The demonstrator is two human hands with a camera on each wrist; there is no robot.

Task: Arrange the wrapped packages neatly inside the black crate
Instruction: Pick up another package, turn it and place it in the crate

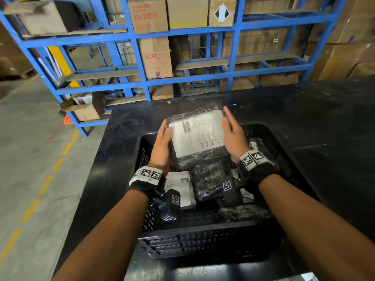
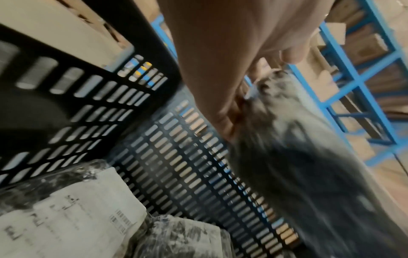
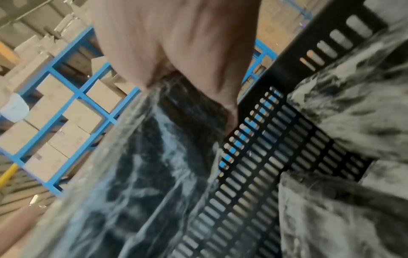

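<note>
Over the black slotted crate (image 1: 205,235) I hold a large flat package (image 1: 197,132), wrapped in clear film with a white label facing up. My left hand (image 1: 162,141) grips its left edge and my right hand (image 1: 233,133) grips its right edge. The left wrist view shows my left hand (image 2: 220,69) closed on the blurred package (image 2: 298,165) above the crate wall (image 2: 55,108). Seen from the right wrist, my right hand (image 3: 176,52) clamps the package (image 3: 143,174). Smaller wrapped packages lie in the crate: a white-labelled one (image 1: 180,187), a dark one (image 1: 209,181) and another (image 1: 261,147) by the right wall.
The crate stands on a black table (image 1: 324,128) whose left edge drops to a concrete floor with a yellow dashed line (image 1: 30,211). Behind the table a blue steel rack (image 1: 182,33) holds cardboard boxes. Another wrapped package (image 1: 243,213) lies along the crate's near wall.
</note>
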